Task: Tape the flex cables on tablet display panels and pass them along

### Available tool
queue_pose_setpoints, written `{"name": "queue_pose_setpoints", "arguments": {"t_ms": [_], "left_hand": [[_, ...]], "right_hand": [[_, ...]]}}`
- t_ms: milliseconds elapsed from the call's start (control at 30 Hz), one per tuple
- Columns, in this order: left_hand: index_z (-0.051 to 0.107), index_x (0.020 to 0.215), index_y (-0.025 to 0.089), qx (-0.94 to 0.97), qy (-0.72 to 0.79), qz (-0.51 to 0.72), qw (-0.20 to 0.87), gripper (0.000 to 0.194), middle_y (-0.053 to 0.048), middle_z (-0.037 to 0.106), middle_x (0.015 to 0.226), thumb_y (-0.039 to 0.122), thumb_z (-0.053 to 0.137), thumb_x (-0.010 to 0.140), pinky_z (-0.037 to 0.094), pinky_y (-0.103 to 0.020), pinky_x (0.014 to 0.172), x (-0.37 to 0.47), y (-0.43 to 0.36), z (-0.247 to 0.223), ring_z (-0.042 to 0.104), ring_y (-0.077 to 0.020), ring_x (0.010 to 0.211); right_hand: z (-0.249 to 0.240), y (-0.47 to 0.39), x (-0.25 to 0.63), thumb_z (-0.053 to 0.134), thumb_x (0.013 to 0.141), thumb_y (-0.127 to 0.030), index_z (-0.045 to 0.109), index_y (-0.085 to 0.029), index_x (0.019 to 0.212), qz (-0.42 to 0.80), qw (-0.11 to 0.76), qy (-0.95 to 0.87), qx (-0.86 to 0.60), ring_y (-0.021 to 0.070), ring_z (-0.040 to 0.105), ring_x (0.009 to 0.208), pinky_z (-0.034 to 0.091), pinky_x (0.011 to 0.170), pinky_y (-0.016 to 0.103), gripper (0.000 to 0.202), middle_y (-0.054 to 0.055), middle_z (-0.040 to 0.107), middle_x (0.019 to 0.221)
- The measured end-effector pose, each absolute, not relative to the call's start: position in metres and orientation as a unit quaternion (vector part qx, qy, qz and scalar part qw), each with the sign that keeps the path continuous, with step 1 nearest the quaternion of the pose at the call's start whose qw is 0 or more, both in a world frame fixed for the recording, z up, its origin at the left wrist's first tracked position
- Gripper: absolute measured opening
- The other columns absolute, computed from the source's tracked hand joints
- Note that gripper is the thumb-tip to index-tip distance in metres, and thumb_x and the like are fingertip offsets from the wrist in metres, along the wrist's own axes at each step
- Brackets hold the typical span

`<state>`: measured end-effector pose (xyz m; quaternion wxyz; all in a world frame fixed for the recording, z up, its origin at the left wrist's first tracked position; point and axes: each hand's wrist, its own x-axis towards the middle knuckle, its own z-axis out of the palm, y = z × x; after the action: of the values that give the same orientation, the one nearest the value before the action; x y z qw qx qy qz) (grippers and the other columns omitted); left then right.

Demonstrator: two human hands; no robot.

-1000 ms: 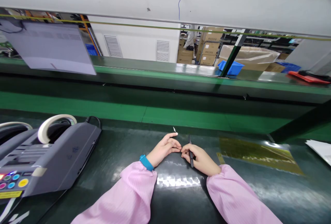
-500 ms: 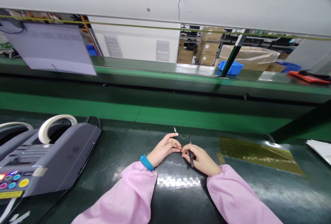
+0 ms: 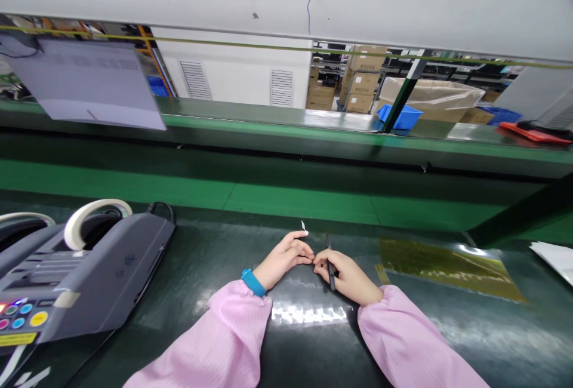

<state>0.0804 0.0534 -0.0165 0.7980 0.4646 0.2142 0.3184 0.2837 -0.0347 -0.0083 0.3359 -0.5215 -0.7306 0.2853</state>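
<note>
A dark green counter (image 3: 192,268) stretches across a workshop, with one grey machine (image 3: 111,280) at its left edge carrying two pale rings (image 3: 75,224), the outer one cut off by the view. One amber sheet (image 3: 447,265) lies flat toward the far right corner, and white paper (image 3: 555,262), its sheets too overlapped to count, sits at the right edge. Two bare hands meet between the machine and the sheet, nearer the counter's far edge than its near one. The left hand (image 3: 280,262), wearing one blue wristband (image 3: 253,282), has its forefinger lifted apart from its curled fingers; whether its thumb and fingers pinch anything cannot be told. The right hand (image 3: 351,277) is closed around one slim dark tool (image 3: 332,277), which slants across it, while its fingertips come together beside the left hand's. One white sliver (image 3: 303,225), the smallest piece, stands up at the tip of the left forefinger, apart from the tool. The step in hand appears to be close fingertip work where the hands meet, though whatever lies between them is too small or hidden to make out. From this pose, a move would seem to call for steady fingertips, the tool kept secure and the sliver clear of the other fingers.
</note>
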Motion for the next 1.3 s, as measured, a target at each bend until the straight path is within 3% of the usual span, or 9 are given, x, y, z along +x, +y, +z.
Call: {"name": "queue_pose_setpoints", "arguments": {"t_ms": [1300], "left_hand": [[0.062,0.12,0.018,0.461,0.216,0.315,0.801,0.046,-0.006,0.072,0.092,0.045,0.08,0.088,0.052,-0.037,0.093,0.0796,0.0524,-0.0156,0.071,-0.0192,0.093]], "right_hand": [[-0.0072,-0.035,0.2843,0.058,0.097,-0.026,0.065,-0.025,0.102,0.294,0.333,-0.727,-0.523,0.0189,0.066,0.082,0.053,0.075,0.03,0.009,0.004,0.071,0.092]]}}
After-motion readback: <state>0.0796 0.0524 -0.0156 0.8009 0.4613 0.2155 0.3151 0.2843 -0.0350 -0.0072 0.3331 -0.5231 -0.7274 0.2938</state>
